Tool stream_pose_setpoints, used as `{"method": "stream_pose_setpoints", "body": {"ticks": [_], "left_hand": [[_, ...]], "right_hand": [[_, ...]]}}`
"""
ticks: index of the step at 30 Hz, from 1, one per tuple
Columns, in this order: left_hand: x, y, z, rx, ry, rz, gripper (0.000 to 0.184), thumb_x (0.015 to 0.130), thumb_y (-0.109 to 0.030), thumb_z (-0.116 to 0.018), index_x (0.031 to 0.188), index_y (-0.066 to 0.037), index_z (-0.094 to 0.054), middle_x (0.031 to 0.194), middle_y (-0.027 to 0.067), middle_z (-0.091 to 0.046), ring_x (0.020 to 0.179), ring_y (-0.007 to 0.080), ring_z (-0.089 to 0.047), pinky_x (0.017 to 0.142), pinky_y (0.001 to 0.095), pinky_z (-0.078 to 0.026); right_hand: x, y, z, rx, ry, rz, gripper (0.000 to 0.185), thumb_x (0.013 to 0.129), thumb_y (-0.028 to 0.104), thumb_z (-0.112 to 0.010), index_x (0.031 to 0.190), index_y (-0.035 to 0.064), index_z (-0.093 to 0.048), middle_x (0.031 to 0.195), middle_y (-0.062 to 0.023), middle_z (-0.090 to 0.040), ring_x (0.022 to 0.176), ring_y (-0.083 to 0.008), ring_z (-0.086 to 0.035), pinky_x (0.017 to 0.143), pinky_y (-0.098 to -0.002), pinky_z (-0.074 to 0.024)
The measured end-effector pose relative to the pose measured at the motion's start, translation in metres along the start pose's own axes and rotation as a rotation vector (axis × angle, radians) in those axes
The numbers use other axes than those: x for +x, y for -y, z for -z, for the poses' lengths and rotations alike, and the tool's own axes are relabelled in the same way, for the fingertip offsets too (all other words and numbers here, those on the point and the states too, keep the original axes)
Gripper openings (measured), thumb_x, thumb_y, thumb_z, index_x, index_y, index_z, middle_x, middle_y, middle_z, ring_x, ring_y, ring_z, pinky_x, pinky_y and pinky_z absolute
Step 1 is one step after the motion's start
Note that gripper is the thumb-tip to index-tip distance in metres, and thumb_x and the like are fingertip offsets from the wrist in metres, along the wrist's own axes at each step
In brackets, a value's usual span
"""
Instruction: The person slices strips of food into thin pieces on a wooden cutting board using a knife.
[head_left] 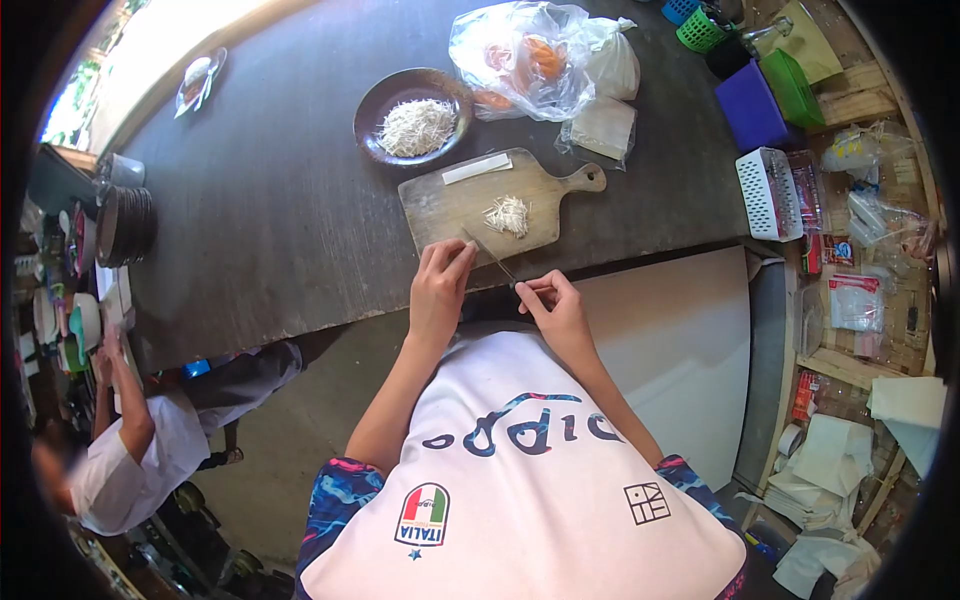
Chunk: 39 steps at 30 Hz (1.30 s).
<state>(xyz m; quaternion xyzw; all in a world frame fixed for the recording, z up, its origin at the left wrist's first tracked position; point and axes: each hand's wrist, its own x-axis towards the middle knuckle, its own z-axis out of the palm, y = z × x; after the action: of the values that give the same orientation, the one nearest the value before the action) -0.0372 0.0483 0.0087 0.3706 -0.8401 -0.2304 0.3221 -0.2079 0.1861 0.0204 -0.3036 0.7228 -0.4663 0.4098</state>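
Head view showed the right hand [556,306] pinching the knife [492,257] across the cutting board's [440,212] near edge, left hand [440,277] bunched by the blade, perhaps steadying it, its grip unclear.

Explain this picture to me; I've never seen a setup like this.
No machine here: one person works bare-handed, wearing a head camera that looks forward and down. The right hand holds a slim knife; the left hand is at its blade, though its exact grip is unclear. On the dark table lies a wooden board bearing a pale strip and a small heap of shreds. Beyond are a dish of similar shreds and a plastic bag. Someone else is at the picture's left.
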Motion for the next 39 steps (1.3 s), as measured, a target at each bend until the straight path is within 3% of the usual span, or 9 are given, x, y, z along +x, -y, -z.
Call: {"method": "stream_pose_setpoints", "body": {"ticks": [8, 17, 20, 26, 29, 32, 35, 38, 39], "left_hand": [[0.005, -0.007, -0.008, 0.009, 0.009, -0.009, 0.028, 0.093, 0.001, -0.075, 0.121, 0.001, -0.077, 0.120, 0.0125, -0.069, 0.112, 0.0343, -0.067, 0.093, 0.0467, -0.059], [0.003, -0.005, -0.010, 0.016, 0.015, -0.034, 0.027, 0.094, 0.002, -0.076, 0.122, 0.001, -0.077, 0.119, 0.0125, -0.069, 0.110, 0.0342, -0.067, 0.092, 0.0470, -0.058], [0.003, -0.004, -0.012, 0.025, 0.017, -0.040, 0.027, 0.095, 0.002, -0.076, 0.122, 0.001, -0.077, 0.119, 0.0122, -0.068, 0.109, 0.0341, -0.067, 0.091, 0.0468, -0.058], [0.003, -0.005, -0.011, 0.010, 0.021, -0.030, 0.025, 0.095, 0.002, -0.076, 0.120, 0.001, -0.077, 0.120, 0.0118, -0.069, 0.109, 0.0337, -0.067, 0.091, 0.0468, -0.058], [0.003, -0.004, -0.012, 0.003, 0.014, -0.033, 0.024, 0.096, 0.002, -0.076, 0.119, 0.002, -0.077, 0.120, 0.0118, -0.069, 0.109, 0.0336, -0.067, 0.091, 0.0468, -0.058], [0.002, -0.006, -0.011, 0.004, -0.002, -0.034, 0.023, 0.096, 0.003, -0.076, 0.118, 0.002, -0.078, 0.119, 0.0120, -0.069, 0.109, 0.0337, -0.067, 0.090, 0.0468, -0.058], [0.002, -0.008, -0.012, 0.005, -0.009, -0.010, 0.023, 0.096, 0.003, -0.075, 0.118, 0.002, -0.078, 0.119, 0.0119, -0.069, 0.109, 0.0340, -0.067, 0.090, 0.0470, -0.059], [0.002, -0.009, -0.011, 0.002, 0.000, 0.000, 0.023, 0.096, 0.003, -0.076, 0.119, 0.001, -0.078, 0.119, 0.0115, -0.069, 0.109, 0.0342, -0.067, 0.091, 0.0472, -0.059], [0.002, -0.009, -0.011, 0.003, 0.003, 0.003, 0.024, 0.096, 0.002, -0.076, 0.120, 0.001, -0.078, 0.119, 0.0114, -0.069, 0.109, 0.0342, -0.067, 0.091, 0.0472, -0.059]], "right_hand": [[0.006, -0.003, 0.002, -0.040, -0.025, 0.027, 0.030, 0.105, 0.028, -0.081, 0.102, 0.0012, -0.068, 0.088, -0.0107, -0.080, 0.081, -0.0161, -0.078, 0.077, -0.0330, -0.0577], [-0.021, 0.010, 0.006, -0.233, -0.127, -0.009, 0.037, 0.102, 0.035, -0.083, 0.105, 0.0014, -0.070, 0.095, -0.0153, -0.080, 0.092, -0.0319, -0.080, 0.083, -0.0425, -0.0594], [-0.019, 0.008, 0.003, -0.251, -0.157, 0.084, 0.027, 0.103, 0.024, -0.083, 0.101, 0.0017, -0.068, 0.082, -0.0080, -0.077, 0.076, -0.0155, -0.076, 0.073, -0.0320, -0.0563], [-0.025, 0.015, 0.005, -0.272, -0.145, 0.034, 0.029, 0.103, 0.026, -0.083, 0.101, 0.0013, -0.069, 0.084, -0.0093, -0.077, 0.076, -0.0171, -0.076, 0.073, -0.0323, -0.0565], [-0.013, 0.015, -0.003, -0.197, -0.115, -0.005, 0.037, 0.102, 0.035, -0.083, 0.103, 0.0007, -0.068, 0.097, -0.0182, -0.081, 0.093, -0.0344, -0.081, 0.082, -0.0434, -0.0597], [0.005, 0.008, -0.011, -0.167, -0.094, 0.059, 0.037, 0.102, 0.035, -0.082, 0.104, 0.0013, -0.068, 0.099, -0.0191, -0.081, 0.095, -0.0351, -0.081, 0.082, -0.0438, -0.0600], [-0.010, 0.014, -0.003, -0.247, -0.150, 0.111, 0.031, 0.102, 0.026, -0.084, 0.099, 0.0000, -0.068, 0.087, -0.0127, -0.080, 0.077, -0.0194, -0.078, 0.073, -0.0347, -0.0577], [-0.017, 0.011, 0.001, -0.264, -0.147, 0.028, 0.038, 0.102, 0.038, -0.083, 0.104, 0.0030, -0.068, 0.098, -0.0179, -0.081, 0.095, -0.0382, -0.080, 0.081, -0.0454, -0.0601], [-0.012, 0.012, -0.001, -0.267, -0.147, 0.040, 0.038, 0.101, 0.038, -0.083, 0.104, 0.0031, -0.068, 0.098, -0.0176, -0.082, 0.095, -0.0381, -0.080, 0.081, -0.0455, -0.0603]]}}
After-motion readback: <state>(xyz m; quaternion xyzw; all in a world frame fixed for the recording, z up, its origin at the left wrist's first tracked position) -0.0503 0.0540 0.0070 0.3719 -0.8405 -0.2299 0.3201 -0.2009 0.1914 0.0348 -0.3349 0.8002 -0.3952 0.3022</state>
